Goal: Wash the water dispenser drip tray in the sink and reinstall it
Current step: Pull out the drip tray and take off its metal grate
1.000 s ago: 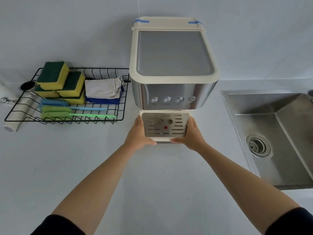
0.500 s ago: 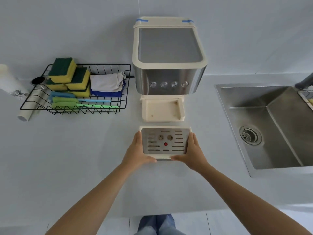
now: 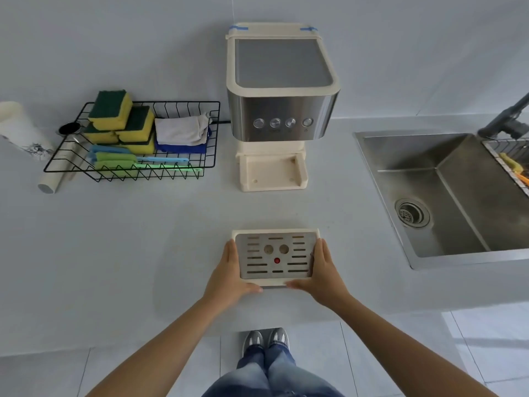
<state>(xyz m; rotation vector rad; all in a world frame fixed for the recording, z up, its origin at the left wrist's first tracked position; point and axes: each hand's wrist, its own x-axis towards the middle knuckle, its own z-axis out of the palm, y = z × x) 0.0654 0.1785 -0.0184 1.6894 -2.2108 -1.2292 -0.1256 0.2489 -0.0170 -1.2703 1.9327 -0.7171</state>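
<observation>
A cream plastic drip tray (image 3: 275, 257) topped with a slotted metal grille and a small red dot is held level between two bare hands over the near part of a pale grey countertop (image 3: 143, 239); whether it is lifted clear of the surface cannot be told. The left hand (image 3: 229, 277) is laid along the tray's left side, fingers stretched toward the far corner and thumb wrapped across the near edge, so that the corner is gripped. The right hand (image 3: 323, 275) is set in mirror fashion on the right side, its thumb likewise brought in along the near edge. Both forearms are extended forward and angled inward from the lower corners of the view. The tray is seen well apart from the cream-and-steel water dispenser (image 3: 282, 90), which is stood against the wall behind it, the recessed cream base (image 3: 272, 173) under the four round buttons being left uncovered. A stainless steel sink (image 3: 458, 196) with a round drain (image 3: 412, 214) is set into the counter to the right, with a dark faucet (image 3: 506, 121) at its far corner. To the left of the dispenser, a black wire basket (image 3: 148, 103) is filled with yellow-and-green sponges (image 3: 111, 108), a folded grey cloth (image 3: 181, 130) and blue and green brushes (image 3: 160, 160). Grey shoes (image 3: 264, 340) are visible on the tiled floor below.
</observation>
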